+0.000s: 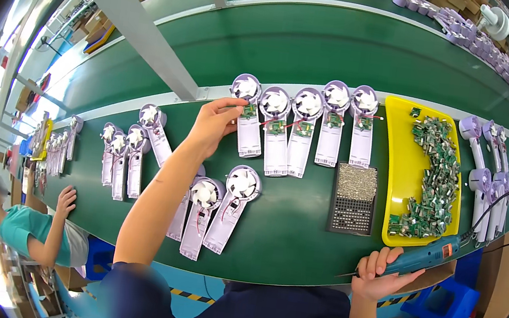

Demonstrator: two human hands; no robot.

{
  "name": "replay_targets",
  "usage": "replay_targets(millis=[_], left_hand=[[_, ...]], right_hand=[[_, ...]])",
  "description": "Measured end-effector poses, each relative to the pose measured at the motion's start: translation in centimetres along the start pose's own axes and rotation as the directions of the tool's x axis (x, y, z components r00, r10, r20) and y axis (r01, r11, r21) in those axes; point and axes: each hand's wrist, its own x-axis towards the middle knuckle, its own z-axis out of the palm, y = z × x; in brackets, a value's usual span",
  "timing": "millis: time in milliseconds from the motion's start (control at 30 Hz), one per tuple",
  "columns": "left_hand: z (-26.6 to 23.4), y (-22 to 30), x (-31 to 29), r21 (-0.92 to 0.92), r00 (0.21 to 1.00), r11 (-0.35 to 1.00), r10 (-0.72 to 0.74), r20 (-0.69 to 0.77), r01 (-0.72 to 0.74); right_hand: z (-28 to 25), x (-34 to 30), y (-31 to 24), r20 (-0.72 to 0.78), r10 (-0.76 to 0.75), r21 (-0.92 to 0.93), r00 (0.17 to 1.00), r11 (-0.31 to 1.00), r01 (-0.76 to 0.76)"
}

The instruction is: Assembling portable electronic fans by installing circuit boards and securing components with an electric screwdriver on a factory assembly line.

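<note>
lower right of frame: right hand (pixel 378 279) held teal electric screwdriver (pixel 420 257); loose grip might have let it slip. centre: left hand (pixel 216 122), fingers narrowed at green board (pixel 249 111) on row's leftmost fan body (pixel 248 140); firm pinch or touch, could not tell. thin red wires (pixel 263 123) could have got trapped if board shifted.

right of centre: black perforated tray (pixel 350 220), small screws (pixel 356 182) filling upper half; bump might have scattered them. farther right: yellow tray (pixel 404 172), loose green boards (pixel 434 183) heaped rightward.
</note>
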Motion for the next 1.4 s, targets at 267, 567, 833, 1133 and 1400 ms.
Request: replay_targets(millis=[267, 567, 833, 1133, 1400], left_hand=[[0.8, 0.4, 0.0, -0.071, 0.996, 0.997, -0.046, -0.077, 0.041], [0.5, -0.2, 0.6, -0.125, 0.994, 0.992, -0.046, -0.099, 0.034], [-1.0, 0.5, 0.2, -0.239, 0.991, 0.971, 0.001, -0.134, -0.033], [5.1, 3.8, -13.1, 0.084, 0.949, 0.945, 0.315, 0.018, -0.316], [9.8, -4.8, -20.8, -0.036, 0.993, 0.999, 0.022, 0.12, -0.018]], right_hand=[[-0.1, 0.4, 0.3, 0.075, -0.023, -0.009, 0.997, 1.0, 0.024], [0.0, 0.4, 0.1, 0.004, 0.021, 0.005, 1.0, 1.0, -0.021], [0.5, 0.0, 0.1, 0.04, 0.009, -0.004, 0.999, 1.0, -0.009], [-1.7, 0.8, 0.0, 0.22, 0.034, 0.047, 0.975, 0.998, -0.045], [-0.6, 0.9, 0.1, 0.164, 0.059, -0.058, 0.985, 0.997, -0.051]])
